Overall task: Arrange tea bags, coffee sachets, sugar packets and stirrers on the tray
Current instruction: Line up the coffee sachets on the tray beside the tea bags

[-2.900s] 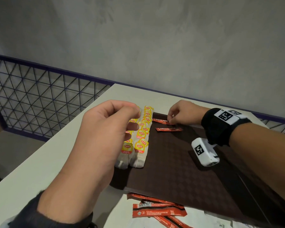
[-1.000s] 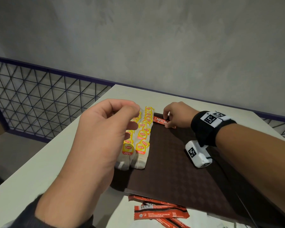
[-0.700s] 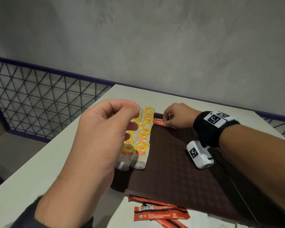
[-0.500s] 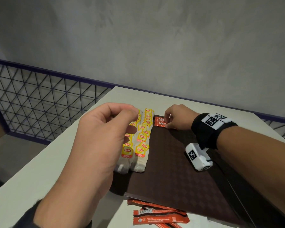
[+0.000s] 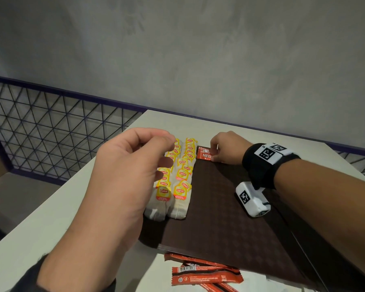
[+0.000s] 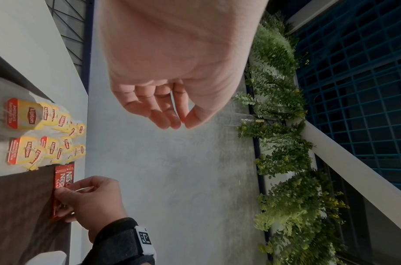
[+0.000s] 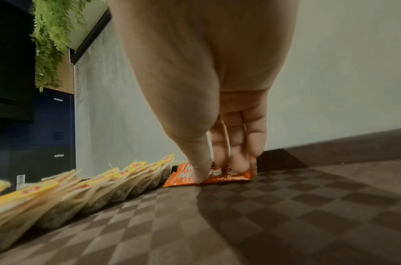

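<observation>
So the dark brown checker-patterned flat tray sits on a pale off-white tabletop, and everything here is relative to that tray. Along the tray's left edge there are two neat overlapping rows of white paper tea bags with yellow-and-red Lipton tags, running from the near part of the tray up to its far left corner.

The right hand is down at the tray's far edge, just right of the tea bag rows, thumb and fingertips pressing on red Nescafe coffee sachets that lie flat on the tray. Looks like two sachets, one overlapping the other, but I can't say for sure. They're just beside the last tea bags, right in that far corner area.

The left hand hangs above the tray's left side, over the tea bags, fingers loosely curled with thumb near the fingertips, nothing in it going by the left wrist view.

Off the tray's near edge, on the tabletop, there's a loose pile of long thin red stick sachets, some tucked partly under the tray's edge.
</observation>
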